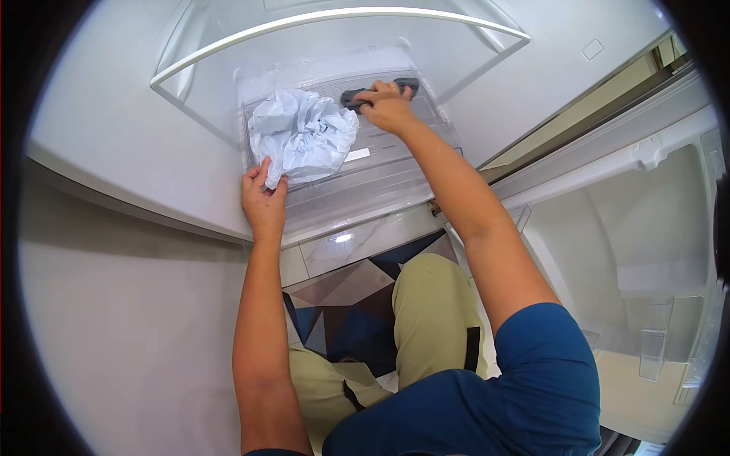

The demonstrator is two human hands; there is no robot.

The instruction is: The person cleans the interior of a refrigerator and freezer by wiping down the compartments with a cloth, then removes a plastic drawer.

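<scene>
Inside an open refrigerator, a crumpled white plastic bag (308,137) lies on the clear cover of the bottom drawer (388,163). My left hand (264,199) pinches the bag's near left corner between thumb and fingers. To the right of the bag, my right hand (389,109) grips a dark grey cloth (356,99) and presses it on the clear cover, toward the back. The cloth sticks out on both sides of my fingers. What is inside the bag, if anything, cannot be seen.
A glass shelf with a white front edge (342,14) spans the compartment above my hands. The refrigerator door (639,220), with clear door bins (655,338), stands open at the right. Below are marble-look tiles (342,242) and a geometric-patterned mat (342,292).
</scene>
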